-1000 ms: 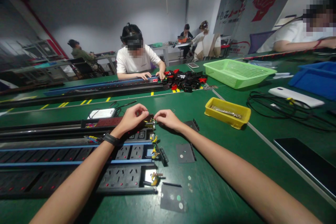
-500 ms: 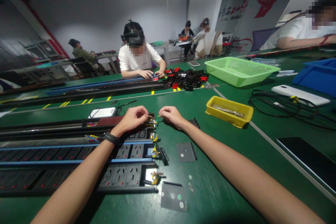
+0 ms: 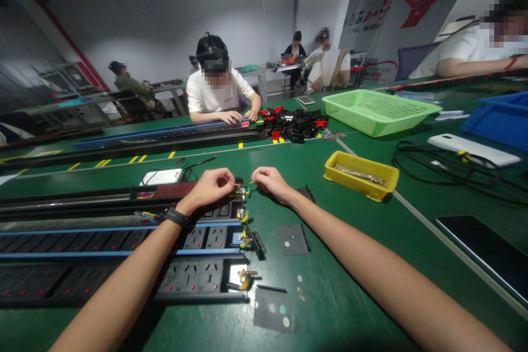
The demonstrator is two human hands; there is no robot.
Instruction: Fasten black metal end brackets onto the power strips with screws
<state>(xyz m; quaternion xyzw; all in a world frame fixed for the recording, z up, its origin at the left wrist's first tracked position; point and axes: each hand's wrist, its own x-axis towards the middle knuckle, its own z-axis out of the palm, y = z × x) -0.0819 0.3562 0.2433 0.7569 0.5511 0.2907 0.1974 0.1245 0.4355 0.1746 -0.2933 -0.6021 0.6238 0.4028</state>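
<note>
Several long black power strips (image 3: 193, 239) with blue rails lie side by side on the green table (image 3: 355, 231), their open ends showing yellow-green wires (image 3: 243, 220). My left hand (image 3: 210, 186) is closed in a pinch at the end of the farthest strip. My right hand (image 3: 269, 180) is closed too, pinching a short yellow-green wire (image 3: 248, 187) that runs between both hands. A black band sits on my left wrist.
Black end plates (image 3: 292, 239) and small discs lie near the strip ends. A yellow tray (image 3: 361, 176) with metal parts, a green basket (image 3: 377, 111), blue bin (image 3: 499, 120), cables (image 3: 445, 168) and a white device (image 3: 161, 177) stand around. A person across handles another strip beside black-red parts (image 3: 292, 124).
My hands have drawn slightly apart, and the yellow-green wire now shows between them. The view shifted a little.
</note>
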